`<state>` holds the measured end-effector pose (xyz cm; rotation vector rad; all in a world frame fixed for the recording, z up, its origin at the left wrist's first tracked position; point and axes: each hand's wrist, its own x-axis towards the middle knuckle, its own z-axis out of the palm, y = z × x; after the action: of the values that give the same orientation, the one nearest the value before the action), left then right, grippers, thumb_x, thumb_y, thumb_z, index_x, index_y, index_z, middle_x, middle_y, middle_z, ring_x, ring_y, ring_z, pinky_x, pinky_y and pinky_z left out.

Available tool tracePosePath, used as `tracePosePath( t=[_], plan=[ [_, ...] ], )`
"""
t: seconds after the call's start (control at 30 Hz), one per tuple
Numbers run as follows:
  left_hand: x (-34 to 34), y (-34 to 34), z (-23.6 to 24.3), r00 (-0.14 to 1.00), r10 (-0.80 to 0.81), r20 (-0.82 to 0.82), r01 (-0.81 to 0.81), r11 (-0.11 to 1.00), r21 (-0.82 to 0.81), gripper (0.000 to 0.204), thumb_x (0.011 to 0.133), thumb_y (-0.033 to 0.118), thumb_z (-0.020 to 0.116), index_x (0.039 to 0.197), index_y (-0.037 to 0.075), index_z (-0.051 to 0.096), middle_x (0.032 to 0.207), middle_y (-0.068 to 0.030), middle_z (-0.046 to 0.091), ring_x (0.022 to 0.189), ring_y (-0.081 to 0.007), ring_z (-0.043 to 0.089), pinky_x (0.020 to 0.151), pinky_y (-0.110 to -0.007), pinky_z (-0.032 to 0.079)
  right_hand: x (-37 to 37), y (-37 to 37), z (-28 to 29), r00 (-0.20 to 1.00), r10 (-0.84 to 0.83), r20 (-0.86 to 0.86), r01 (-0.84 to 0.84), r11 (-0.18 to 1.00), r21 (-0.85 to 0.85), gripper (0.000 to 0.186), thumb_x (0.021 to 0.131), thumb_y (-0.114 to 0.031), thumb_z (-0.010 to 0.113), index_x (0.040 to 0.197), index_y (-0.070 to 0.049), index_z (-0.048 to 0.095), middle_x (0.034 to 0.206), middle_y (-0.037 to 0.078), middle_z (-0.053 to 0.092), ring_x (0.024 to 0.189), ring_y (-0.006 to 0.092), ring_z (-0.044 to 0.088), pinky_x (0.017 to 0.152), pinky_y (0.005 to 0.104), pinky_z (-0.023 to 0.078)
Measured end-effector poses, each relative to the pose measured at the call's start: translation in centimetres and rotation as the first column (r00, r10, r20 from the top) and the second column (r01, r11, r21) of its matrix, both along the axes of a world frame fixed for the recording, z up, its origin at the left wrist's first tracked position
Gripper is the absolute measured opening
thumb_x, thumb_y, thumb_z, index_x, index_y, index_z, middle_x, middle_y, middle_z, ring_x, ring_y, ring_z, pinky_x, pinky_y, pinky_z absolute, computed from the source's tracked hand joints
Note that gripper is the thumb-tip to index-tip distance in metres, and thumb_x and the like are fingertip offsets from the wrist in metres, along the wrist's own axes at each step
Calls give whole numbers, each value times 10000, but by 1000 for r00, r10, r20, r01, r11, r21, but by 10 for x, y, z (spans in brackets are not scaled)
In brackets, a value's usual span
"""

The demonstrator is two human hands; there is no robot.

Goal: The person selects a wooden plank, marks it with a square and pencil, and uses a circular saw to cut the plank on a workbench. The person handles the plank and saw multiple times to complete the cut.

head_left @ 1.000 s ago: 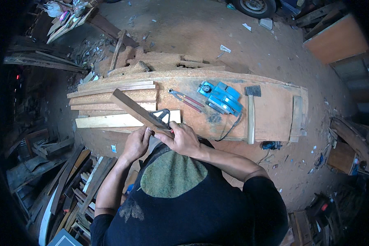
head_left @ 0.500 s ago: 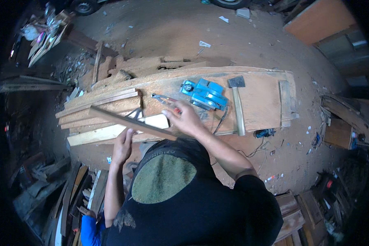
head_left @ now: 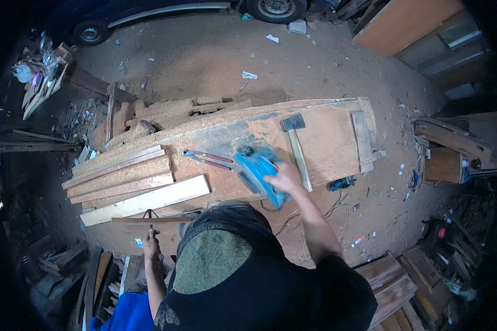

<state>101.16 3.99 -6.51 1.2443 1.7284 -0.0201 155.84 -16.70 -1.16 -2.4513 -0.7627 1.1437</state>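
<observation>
Head view: between pincers [head_left: 218, 164] and hammer [head_left: 296, 150], right hand [head_left: 286, 179] grips blue planer [head_left: 258, 166]; left hand [head_left: 151, 244], wood strip [head_left: 130, 220].

Dim light, brighter over the workbench [head_left: 332, 144], murky sides, black fisheye rim, bent edges, blue planer [head_left: 258, 170] motion-blurred

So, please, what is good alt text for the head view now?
A person's right grip grasps a blue power tool over a dusty wooden bench, while the left grip is at a brown wooden strip. Pincers, a hammer and pale planks lie on the bench.
</observation>
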Motion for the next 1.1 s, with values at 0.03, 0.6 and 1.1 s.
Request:
tracePosePath(
  t=[0.03, 0.6, 1.1],
  plan=[
    [2, -5, 5, 1000, 14, -6, -14, 1000, -3, 395, 1044, 429, 455, 970, 90, 644, 493, 57, 324, 371, -72, 309, 353, -278, 233, -4, -20, 9, 999, -48, 7, 48, 999, 16, 453, 666, -387, 764, 889, 1, 693, 894, 242, 695, 881, 401, 681, 773, 474, 534],
    [24, -3, 8, 951, -292, 105, 274, 950, 152, 429, 1055, 314, 450, 936, -31, 674, 849, -128, 674, 815, -201, 597, 778, -359, 471, -109, -272, 118, 689, -714, 124, 637, 679, 365, 237, 678, -209, 791, 792, -9, 735, 680, 58, 696, 625, 152, 651, 600, 355, 515],
    [7, -145, -3, 970, -188, 154, 199, 978, -57, 379, 1042, 367, 462, 978, 56, 670, 559, 18, 460, 423, -101, 398, 404, -305, 296, 101, -366, 150, 800, -40, 599, 157, 977, -143, 441, 680, -381, 747, 921, -11, 730, 887, 257, 700, 865, 411, 694, 769, 472, 538]
  ],
)
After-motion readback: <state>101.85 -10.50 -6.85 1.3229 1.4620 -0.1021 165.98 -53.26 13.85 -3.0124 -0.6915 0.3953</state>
